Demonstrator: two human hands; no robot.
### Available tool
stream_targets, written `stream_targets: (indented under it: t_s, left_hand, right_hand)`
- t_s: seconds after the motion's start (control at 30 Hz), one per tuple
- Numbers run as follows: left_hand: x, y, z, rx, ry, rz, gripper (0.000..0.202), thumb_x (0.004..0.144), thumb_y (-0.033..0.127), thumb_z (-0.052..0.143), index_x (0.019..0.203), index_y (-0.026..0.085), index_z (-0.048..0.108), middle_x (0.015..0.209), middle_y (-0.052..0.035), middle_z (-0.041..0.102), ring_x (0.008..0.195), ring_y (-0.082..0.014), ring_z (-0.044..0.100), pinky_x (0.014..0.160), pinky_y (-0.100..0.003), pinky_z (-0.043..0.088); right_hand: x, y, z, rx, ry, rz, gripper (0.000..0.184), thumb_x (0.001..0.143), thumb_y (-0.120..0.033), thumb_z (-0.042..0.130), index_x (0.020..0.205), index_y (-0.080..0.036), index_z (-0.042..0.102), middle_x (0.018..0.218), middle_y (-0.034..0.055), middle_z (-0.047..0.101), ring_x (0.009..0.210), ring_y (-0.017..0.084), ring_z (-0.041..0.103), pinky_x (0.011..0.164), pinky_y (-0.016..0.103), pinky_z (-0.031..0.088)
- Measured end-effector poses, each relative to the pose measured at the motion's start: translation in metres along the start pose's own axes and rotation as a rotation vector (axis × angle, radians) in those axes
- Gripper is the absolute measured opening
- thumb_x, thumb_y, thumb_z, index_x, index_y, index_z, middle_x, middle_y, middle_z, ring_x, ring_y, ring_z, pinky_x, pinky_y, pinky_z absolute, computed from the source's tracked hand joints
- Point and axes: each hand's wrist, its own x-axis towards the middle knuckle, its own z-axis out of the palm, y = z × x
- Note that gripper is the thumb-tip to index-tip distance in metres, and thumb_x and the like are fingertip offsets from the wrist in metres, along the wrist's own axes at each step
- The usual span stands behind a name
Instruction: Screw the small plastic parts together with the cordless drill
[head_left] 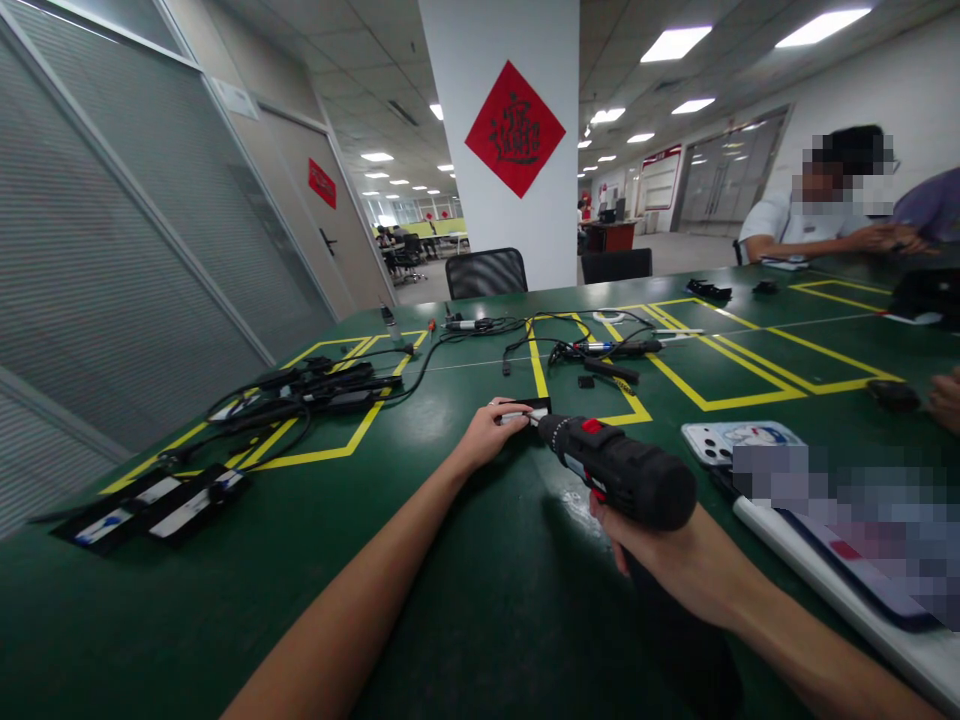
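Note:
A black cordless drill (626, 470) with red details is gripped in my right hand (652, 545), its chuck pointing forward and left. The tip of its bit meets a small black flat piece with a pale strip (541, 406). My left hand (487, 432) steadies this piece on the green table, fingertips pressed on its left side. I cannot tell exactly what the piece is, since fingers and the drill cover part of it.
Black cables and adapters (337, 385) lie at left, near black-and-white pieces (191, 505). More cables (600, 348) lie ahead among yellow tape outlines on the green table (420, 560). At right are a phone (739, 436) and a white slab (825, 600). A person (810, 220) sits at far right.

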Motion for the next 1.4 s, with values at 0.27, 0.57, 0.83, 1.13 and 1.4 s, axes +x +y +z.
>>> stream_targets:
  t_s: [0.27,0.57,0.83,1.13,1.4]
  left_hand:
    - [-0.0006,0.0020,-0.0021,-0.014,-0.015,0.005,0.033,0.079,0.041,0.052,0.103,0.022,0.065,0.110,-0.0057,0.056,0.102,-0.0190,0.053,0.091,-0.032,0.041]
    - [-0.0011,0.0040,-0.0024,-0.014,-0.020,-0.001,0.033,0.079,0.039,0.053,0.104,0.021,0.065,0.111,-0.0061,0.056,0.103,-0.0193,0.053,0.091,-0.031,0.041]
    - [-0.0002,0.0009,-0.0024,-0.003,-0.014,0.015,0.032,0.079,0.039,0.053,0.103,0.022,0.065,0.110,-0.0049,0.056,0.100,-0.0186,0.053,0.091,-0.031,0.040]
    - [-0.0015,0.0020,-0.0023,-0.029,-0.022,0.003,0.032,0.077,0.038,0.055,0.103,0.021,0.065,0.111,-0.0058,0.055,0.099,-0.0185,0.053,0.085,-0.029,0.043]
    - [-0.0020,0.0046,-0.0039,-0.019,-0.030,-0.016,0.033,0.076,0.039,0.058,0.103,0.022,0.066,0.112,-0.0061,0.053,0.089,-0.0165,0.054,0.077,-0.027,0.044]
  right_hand:
    - [-0.0013,-0.0064,-0.0013,-0.019,-0.015,0.022,0.017,0.083,-0.033,0.048,0.075,-0.019,0.051,0.058,-0.0022,0.055,0.055,0.013,0.052,0.061,0.030,0.041]
    - [-0.0045,-0.0085,-0.0007,-0.009,-0.014,0.023,0.016,0.082,-0.033,0.048,0.082,-0.018,0.053,0.058,-0.0026,0.055,0.054,0.013,0.052,0.055,0.027,0.040]
    - [-0.0024,-0.0027,0.0003,0.007,0.006,0.024,0.018,0.082,-0.034,0.049,0.086,-0.017,0.054,0.058,-0.0030,0.055,0.054,0.013,0.051,0.054,0.026,0.040]
    - [-0.0002,-0.0035,0.0029,0.041,0.026,-0.004,0.029,0.081,-0.029,0.050,0.107,-0.016,0.051,0.053,-0.0062,0.052,0.047,0.010,0.046,0.046,0.021,0.039]
    - [-0.0008,0.0003,0.0031,0.050,0.026,-0.001,0.028,0.082,-0.031,0.050,0.106,-0.016,0.052,0.057,-0.0049,0.054,0.049,0.010,0.049,0.047,0.021,0.041]
